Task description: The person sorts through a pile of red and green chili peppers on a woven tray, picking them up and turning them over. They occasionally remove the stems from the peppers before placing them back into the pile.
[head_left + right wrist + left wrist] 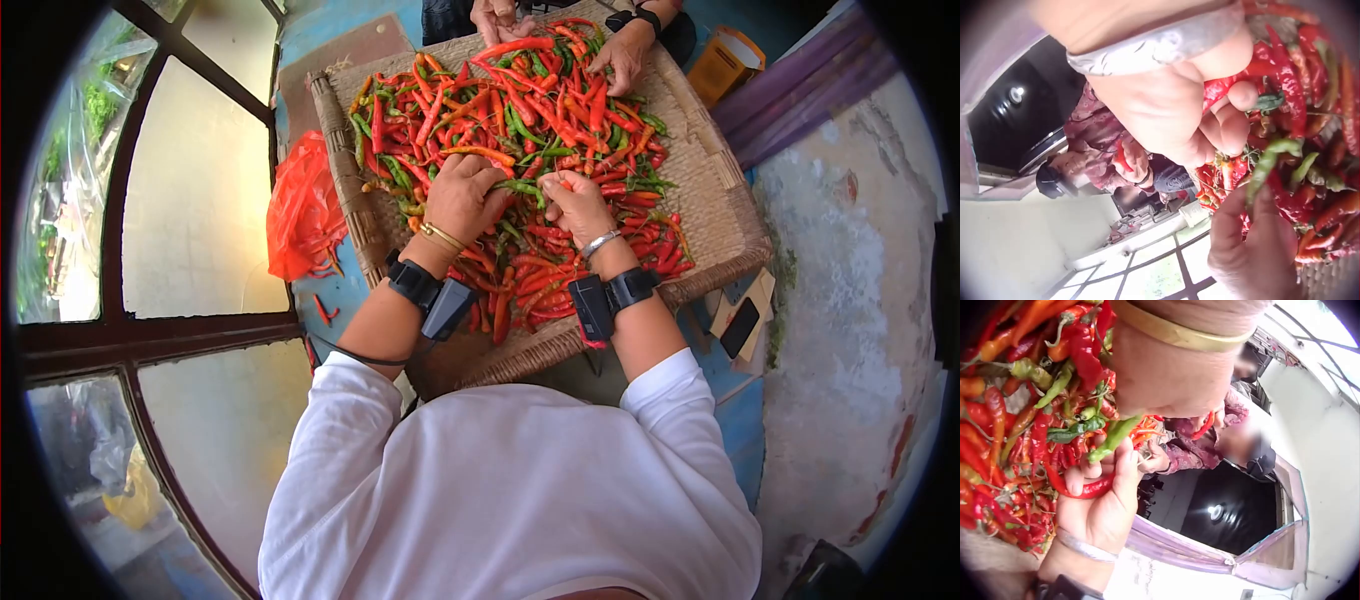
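Over the near middle of a pile of chili peppers [530,110], both hands work close together. My left hand [460,205], with a gold bracelet at its wrist, pinches a green chili pepper [1266,165] between thumb and finger. Just to the right, my right hand [582,212], wearing a silver bracelet, has its fingers curled round a red chili pepper [1094,487] that lies along the palm. In the left wrist view, the green pepper's tip reaches the right hand's fingertips. Red, orange and green peppers with stems lie beneath both hands.
The pile rests on a woven tray [715,215] with a raised rim. Across it, another person's hands [625,55] are at the peppers. A red plastic bag [303,205] sits left, by the window. A phone [740,328] and an orange box [725,65] are right.
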The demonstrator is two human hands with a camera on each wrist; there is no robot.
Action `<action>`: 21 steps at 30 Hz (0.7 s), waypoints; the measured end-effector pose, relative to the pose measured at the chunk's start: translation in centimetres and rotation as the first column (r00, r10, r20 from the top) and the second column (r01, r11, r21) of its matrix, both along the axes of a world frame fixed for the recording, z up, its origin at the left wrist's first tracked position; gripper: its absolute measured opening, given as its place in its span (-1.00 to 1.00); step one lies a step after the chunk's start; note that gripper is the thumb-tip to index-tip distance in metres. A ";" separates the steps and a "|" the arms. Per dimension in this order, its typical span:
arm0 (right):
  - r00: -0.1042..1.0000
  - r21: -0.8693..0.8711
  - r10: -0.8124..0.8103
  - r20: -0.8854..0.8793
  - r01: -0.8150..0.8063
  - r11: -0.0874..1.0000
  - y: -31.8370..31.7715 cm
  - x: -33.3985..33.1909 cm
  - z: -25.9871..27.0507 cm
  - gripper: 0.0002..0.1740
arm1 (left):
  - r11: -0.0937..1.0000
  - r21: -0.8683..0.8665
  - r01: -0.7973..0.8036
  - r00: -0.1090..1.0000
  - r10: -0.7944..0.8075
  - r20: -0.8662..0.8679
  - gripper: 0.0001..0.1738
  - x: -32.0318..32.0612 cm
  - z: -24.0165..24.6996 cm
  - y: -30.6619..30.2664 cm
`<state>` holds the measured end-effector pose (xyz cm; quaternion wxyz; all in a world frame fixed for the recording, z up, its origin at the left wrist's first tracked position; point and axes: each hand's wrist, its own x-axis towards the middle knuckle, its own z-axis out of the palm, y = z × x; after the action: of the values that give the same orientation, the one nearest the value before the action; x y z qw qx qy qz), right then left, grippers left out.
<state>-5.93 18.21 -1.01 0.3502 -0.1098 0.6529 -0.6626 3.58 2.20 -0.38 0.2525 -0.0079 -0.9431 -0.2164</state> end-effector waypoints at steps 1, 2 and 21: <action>1.000 -0.003 -0.001 -0.002 0.001 1.000 0.0 0.0 0.1 -0.73 | 0.989 0.120 -0.083 0.984 0.101 -0.150 -0.78 0.0 0.4 0.0; 1.000 -0.005 0.021 0.012 -0.021 1.000 0.1 0.1 0.3 -0.73 | 0.935 0.318 -0.155 0.978 0.190 -0.083 -0.81 0.1 0.8 0.3; 0.963 -0.115 0.244 0.112 -0.231 0.966 -0.1 0.7 1.1 -0.88 | 0.284 0.946 -0.155 0.986 -0.013 0.166 -0.74 -0.5 -1.4 1.2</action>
<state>-5.23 18.13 0.09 0.4614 -0.1629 0.5775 -0.6534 3.04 3.39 -1.77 0.1495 0.2018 -0.6419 -0.7245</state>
